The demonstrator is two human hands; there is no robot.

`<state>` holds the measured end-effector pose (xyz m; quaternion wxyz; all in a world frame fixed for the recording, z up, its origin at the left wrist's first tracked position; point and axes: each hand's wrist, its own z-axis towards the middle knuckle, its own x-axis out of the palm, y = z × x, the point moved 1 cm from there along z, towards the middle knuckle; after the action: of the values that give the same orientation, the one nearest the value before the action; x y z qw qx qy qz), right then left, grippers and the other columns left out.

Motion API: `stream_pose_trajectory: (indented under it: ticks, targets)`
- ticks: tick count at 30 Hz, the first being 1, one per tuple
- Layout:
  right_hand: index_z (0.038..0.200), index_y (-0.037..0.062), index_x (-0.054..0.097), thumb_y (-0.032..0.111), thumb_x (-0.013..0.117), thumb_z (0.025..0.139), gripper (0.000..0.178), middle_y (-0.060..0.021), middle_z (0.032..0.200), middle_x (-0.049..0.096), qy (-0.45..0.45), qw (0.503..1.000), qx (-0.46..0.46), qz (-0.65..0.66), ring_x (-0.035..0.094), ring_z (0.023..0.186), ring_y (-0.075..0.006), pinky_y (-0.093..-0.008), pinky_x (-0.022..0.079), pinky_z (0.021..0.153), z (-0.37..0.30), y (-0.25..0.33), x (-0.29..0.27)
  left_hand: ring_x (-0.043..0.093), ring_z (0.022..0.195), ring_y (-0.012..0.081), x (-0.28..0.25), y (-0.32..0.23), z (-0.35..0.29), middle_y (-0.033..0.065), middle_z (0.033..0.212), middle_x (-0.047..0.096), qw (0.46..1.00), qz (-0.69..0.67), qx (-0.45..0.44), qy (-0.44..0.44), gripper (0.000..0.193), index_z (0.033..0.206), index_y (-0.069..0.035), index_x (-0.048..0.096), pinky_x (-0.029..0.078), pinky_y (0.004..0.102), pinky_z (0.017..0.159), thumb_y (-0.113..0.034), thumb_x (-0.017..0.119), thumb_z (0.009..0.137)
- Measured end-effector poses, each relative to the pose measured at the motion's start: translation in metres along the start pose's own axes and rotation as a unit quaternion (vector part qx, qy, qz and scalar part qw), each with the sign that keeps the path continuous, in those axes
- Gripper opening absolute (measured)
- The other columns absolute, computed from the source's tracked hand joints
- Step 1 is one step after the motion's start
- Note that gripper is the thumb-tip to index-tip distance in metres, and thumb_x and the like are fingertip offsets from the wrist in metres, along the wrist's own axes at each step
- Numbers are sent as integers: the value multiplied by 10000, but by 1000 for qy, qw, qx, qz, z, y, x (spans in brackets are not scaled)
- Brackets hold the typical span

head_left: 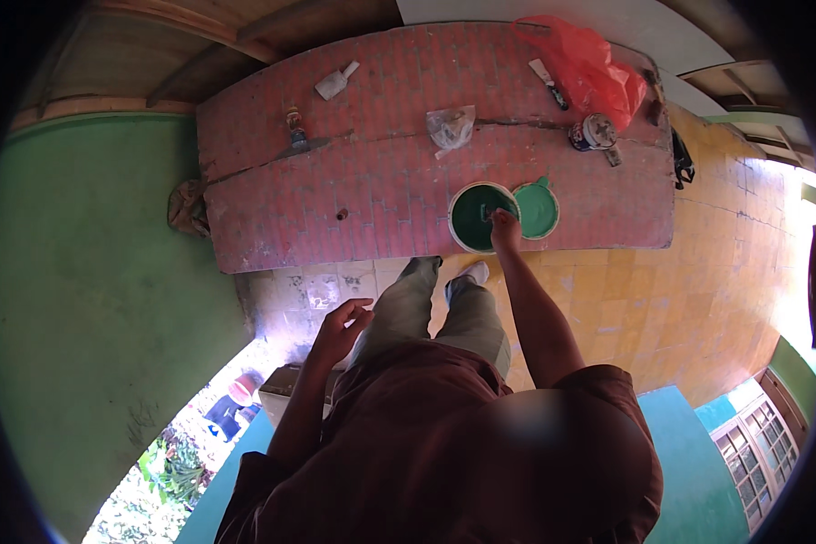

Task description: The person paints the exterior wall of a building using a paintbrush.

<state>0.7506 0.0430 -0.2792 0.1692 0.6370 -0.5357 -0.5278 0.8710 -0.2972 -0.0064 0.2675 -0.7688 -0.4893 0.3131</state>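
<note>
My right hand [506, 230] is closed at the near right rim of a round bucket [452, 227] of dark green paint [473, 232]. Its fingers grip something small that dips toward the paint, too dark to name. Right of the bucket, and partly behind it, lies a light green round lid [540, 210] with green paint on it. My left hand [341, 330] hangs in the air beside my leg, fingers loosely apart and holding nothing. Both bucket and lid rest at the front edge of a red brick-patterned table [381, 218].
On the table are a red plastic bag [589, 77], a paint can [594, 133], a brush [548, 84], a clear bag [451, 128], a small bottle [296, 127] and a white tool [336, 82]. A green wall [100, 236] stands left; yellow tiled floor [644, 308] lies right.
</note>
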Motion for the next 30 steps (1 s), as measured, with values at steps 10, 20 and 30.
stream_pose_trajectory:
  ticks: [10, 20, 30]
  targets:
    - [1069, 44, 672, 297, 574, 876, 332, -189, 968, 682, 14, 994, 27, -106, 650, 954, -348, -421, 505, 830, 17, -17, 32, 591, 946, 123, -18, 22, -1, 24, 899, 610, 996, 5, -85, 12, 287, 1211, -21, 570, 444, 305, 917, -118, 570, 942]
    - [1098, 27, 638, 269, 565, 926, 306, -140, 994, 690, 48, 995, 69, 60, 670, 920, -303, -415, 519, 792, 0, -42, -14, 610, 906, 126, -13, 6, 14, 69, 903, 657, 999, -6, -50, 11, 305, 1191, -30, 599, 465, 303, 873, -211, 577, 947]
    - [1140, 48, 586, 250, 510, 980, 268, -146, 1171, 618, 224, 688, 231, 651, 547, 1172, -241, -445, 400, 1047, -91, 2, -121, 624, 950, 157, -6, -20, 22, 96, 990, 660, 998, -4, -3, 57, 311, 1206, -27, 580, 463, 306, 886, -225, 534, 971]
